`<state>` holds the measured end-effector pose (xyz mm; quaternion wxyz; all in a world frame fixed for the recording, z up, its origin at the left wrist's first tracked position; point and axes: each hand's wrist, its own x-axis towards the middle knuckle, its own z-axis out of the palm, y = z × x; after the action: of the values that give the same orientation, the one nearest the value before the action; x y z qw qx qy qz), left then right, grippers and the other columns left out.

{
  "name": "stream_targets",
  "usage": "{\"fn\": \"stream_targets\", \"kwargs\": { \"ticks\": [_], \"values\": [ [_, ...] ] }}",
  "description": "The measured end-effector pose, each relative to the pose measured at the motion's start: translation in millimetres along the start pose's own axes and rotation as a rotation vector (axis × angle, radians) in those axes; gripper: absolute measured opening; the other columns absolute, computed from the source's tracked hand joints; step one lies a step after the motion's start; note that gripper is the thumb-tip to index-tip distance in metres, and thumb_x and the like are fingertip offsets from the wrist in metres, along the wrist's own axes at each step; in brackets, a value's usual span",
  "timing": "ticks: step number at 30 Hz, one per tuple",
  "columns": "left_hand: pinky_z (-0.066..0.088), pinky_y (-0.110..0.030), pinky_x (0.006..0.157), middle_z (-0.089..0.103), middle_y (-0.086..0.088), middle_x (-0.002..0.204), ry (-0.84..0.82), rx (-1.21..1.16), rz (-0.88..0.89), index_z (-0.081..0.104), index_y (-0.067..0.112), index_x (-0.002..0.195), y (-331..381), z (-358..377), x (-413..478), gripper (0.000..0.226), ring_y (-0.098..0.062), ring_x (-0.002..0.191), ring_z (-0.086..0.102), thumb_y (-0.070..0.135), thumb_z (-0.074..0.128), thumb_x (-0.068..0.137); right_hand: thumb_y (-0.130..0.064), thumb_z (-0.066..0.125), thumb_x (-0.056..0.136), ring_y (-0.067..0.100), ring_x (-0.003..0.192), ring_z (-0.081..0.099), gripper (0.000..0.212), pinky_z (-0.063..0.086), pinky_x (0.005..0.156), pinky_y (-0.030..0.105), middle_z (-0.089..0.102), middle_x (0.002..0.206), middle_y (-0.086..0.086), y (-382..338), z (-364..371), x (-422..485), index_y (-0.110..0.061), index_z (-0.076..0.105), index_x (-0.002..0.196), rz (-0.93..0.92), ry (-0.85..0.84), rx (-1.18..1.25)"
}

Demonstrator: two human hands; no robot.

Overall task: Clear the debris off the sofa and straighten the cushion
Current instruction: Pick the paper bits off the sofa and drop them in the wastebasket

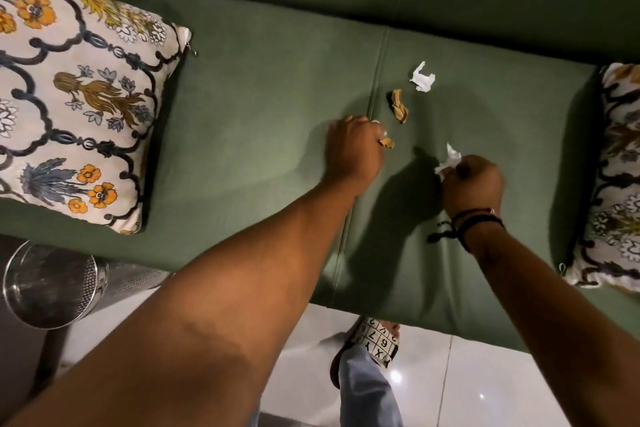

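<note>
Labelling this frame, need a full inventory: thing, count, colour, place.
sofa: 1, green, fills the view
cushions: 2, floral cream, left end and right edge
white scrap: 1 loose, mid seat
brown scrap: 1 loose, below the white scrap
bin: 1, metal mesh, floor lower left
floor: white tiles, bottom
slipper: 1, patterned, by sofa front
left hand: shut on a brown bit
right hand: shut on white paper, dark wristbands

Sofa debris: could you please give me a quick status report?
Left hand shut on brown scrap; right hand shut on white tissue. Brown wrapper and white paper loose on sofa. Nothing in the way.
</note>
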<state>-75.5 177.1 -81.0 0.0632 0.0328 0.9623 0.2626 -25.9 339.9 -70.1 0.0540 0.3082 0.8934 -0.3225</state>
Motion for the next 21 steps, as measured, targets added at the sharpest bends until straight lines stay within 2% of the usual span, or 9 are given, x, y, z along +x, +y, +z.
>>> {"fn": "stream_targets", "kwargs": {
  "ticks": [3,5,9,11,14,16,18,21],
  "values": [
    [0.045,-0.034,0.084,0.072,-0.012,0.105,-0.071,0.041,0.039,0.073,0.01,0.099,1.8,4.7,6.1,0.021,-0.027,0.103,0.058,0.01,0.053,0.095,-0.008,0.062,0.087,0.019,0.072,0.052,0.011,0.038,0.067,0.024,0.059,0.079,0.007,5.6,7.5,-22.1,-0.001,0.069,0.092,0.025,0.006,-0.012],
    [0.047,-0.032,0.079,0.069,-0.014,0.104,-0.071,-0.009,-0.019,0.073,0.008,0.097,0.9,1.8,6.6,0.016,-0.027,0.1,0.06,0.008,0.057,0.094,-0.008,0.063,0.087,0.017,0.073,0.052,0.011,0.037,0.069,0.023,0.059,0.081,0.005,6.7,10.9,-36.9,-0.002,0.069,0.094,0.046,0.005,-0.004],
    [0.048,-0.027,0.071,0.07,-0.014,0.102,-0.058,-0.155,-0.183,0.073,0.006,0.093,-19.9,-18.2,-24.9,0.011,-0.021,0.087,0.061,0.007,0.062,0.09,-0.005,0.061,0.088,0.022,0.078,0.057,0.011,0.046,0.075,0.029,0.067,0.092,0.014,-2.1,20.8,-75.4,-0.004,0.069,0.095,-0.044,-0.029,-0.019],
    [0.052,-0.03,0.078,0.072,-0.019,0.096,0.015,-0.287,-0.276,0.075,0.003,0.09,-38.0,-36.9,-56.6,0.012,-0.029,0.089,0.065,0.002,0.064,0.086,0.0,0.063,0.085,0.023,0.076,0.058,0.011,0.049,0.075,0.031,0.068,0.091,0.018,-17.9,29.8,-101.1,-0.004,0.07,0.092,-0.175,-0.039,-0.025],
    [0.047,-0.012,0.071,0.074,-0.018,0.083,0.246,-0.49,-0.483,0.076,0.001,0.08,-88.4,-75.4,-117.4,0.01,-0.026,0.077,0.068,-0.006,0.069,0.078,0.008,0.066,0.079,0.022,0.066,0.057,0.013,0.049,0.07,0.031,0.067,0.082,0.017,-57.1,58.3,-154.0,-0.004,0.071,0.084,-0.372,-0.107,-0.011],
    [0.053,-0.019,0.07,0.075,-0.018,0.08,0.37,-0.579,-0.674,0.077,0.003,0.078,-138.1,-100.3,-162.2,0.013,-0.017,0.071,0.068,-0.008,0.07,0.078,0.008,0.067,0.077,0.029,0.067,0.062,0.014,0.043,0.067,0.024,0.067,0.079,0.017,-86.3,85.8,-196.6,-0.005,0.071,0.081,-0.453,-0.234,0.027],
    [0.053,-0.02,0.058,0.071,-0.02,0.075,0.5,-0.705,-0.864,0.074,-0.002,0.077,-201.8,-130.4,-209.9,0.014,-0.002,0.057,0.063,-0.013,0.067,0.08,0.002,0.063,0.078,0.029,0.07,0.065,0.011,0.041,0.068,0.022,0.069,0.08,0.017,-119.6,128.5,-247.7,-0.006,0.07,0.081,-0.536,-0.418,0.044],
    [0.047,-0.02,0.047,0.066,-0.013,0.064,0.677,-0.726,-1.099,0.068,-0.013,0.07,-297.9,-170.0,-272.2,0.015,0.001,0.043,0.058,-0.021,0.057,0.076,0.002,0.062,0.078,0.031,0.076,0.066,0.008,0.044,0.075,0.03,0.069,0.082,0.019,-163.8,205.3,-327.1,-0.004,0.068,0.079,-0.615,-0.734,0.006]
  ]
}}
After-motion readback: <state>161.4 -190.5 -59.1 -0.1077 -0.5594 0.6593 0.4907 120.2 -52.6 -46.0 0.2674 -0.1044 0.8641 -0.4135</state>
